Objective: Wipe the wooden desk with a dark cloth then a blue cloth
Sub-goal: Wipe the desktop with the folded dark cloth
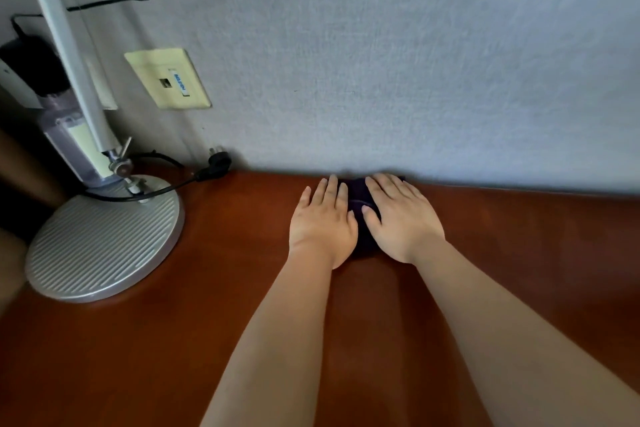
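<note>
The dark cloth (360, 204) lies bunched at the far edge of the tabletop (207, 340), touching the wall, pinned under both hands. The left hand (323, 218) and right hand (401, 218) press it flat-fingered, side by side, neither nearer. Its longer run points toward the person, so I judge a wipe comes back along the wood.

The surface (214, 340) is smooth reddish wood with a soft sheen. The cloth (360, 199) looks dark and matt. The lamp base (100, 246) is ribbed silvery metal; the wall (415, 62) is finely textured.
</note>
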`<state>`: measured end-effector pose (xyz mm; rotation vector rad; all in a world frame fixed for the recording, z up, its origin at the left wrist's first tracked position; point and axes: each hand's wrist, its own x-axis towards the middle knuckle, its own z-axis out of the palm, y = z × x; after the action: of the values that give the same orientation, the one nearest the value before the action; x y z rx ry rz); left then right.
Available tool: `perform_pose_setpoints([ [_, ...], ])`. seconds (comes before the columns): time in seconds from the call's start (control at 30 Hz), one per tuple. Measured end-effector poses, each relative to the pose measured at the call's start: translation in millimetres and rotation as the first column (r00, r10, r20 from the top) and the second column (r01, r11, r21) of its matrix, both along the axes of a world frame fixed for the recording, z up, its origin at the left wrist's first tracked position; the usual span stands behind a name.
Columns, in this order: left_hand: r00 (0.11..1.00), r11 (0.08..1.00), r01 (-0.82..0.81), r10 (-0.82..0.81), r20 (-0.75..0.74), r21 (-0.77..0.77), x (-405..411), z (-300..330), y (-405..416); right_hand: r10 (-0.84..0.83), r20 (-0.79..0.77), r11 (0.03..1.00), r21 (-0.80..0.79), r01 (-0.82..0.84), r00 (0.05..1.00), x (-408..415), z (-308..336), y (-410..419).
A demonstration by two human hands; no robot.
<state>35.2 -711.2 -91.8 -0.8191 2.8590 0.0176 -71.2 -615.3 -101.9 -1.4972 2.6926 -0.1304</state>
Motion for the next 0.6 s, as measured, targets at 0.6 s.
perform_pose_setpoints([
  [0.6, 0.997, 0.998, 0.057, -0.057, 0.051, 0.009, 53, 4, 51, -0.064, 0.035, 0.998, 0.016, 0.063, 0.997, 60, 2, 58],
])
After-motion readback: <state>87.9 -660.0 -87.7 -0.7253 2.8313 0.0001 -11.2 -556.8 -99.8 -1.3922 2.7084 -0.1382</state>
